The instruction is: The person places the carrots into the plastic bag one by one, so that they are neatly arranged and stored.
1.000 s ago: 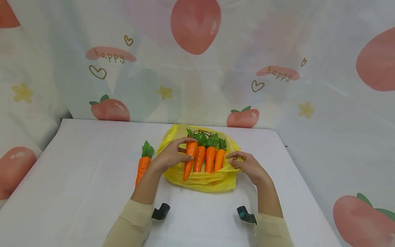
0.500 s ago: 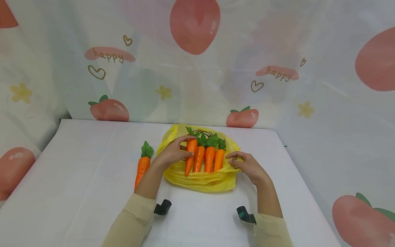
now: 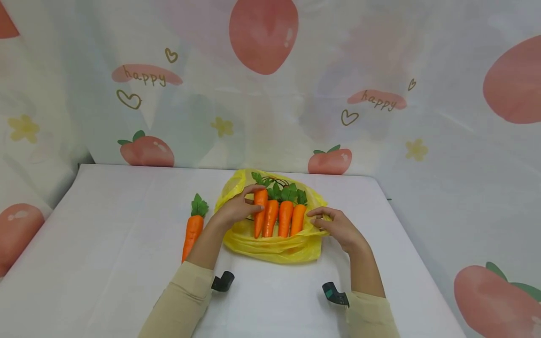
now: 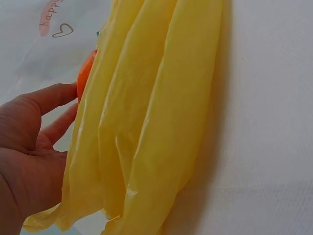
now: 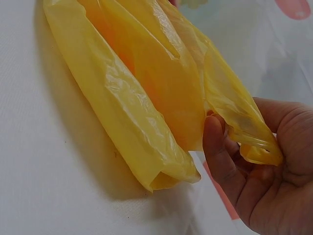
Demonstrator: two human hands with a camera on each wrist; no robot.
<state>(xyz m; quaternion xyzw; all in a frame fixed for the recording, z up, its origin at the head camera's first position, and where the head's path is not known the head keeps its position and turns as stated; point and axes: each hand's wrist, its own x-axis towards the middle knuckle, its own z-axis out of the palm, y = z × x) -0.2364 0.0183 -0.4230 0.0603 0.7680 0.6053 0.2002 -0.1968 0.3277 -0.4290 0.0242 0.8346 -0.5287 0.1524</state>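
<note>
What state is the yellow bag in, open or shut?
The yellow bag is open: the right hand holds its edge, and carrots show inside.

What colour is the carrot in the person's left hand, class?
Orange; the carrot in the left hand shows best in the head view.

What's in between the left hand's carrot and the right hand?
Three more carrots, side by side in the yellow bag; the head view shows them.

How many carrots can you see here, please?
5. One carrot lies left of the bag; the left hand holds another; three more show inside the bag. Others may be hidden in it.
</note>
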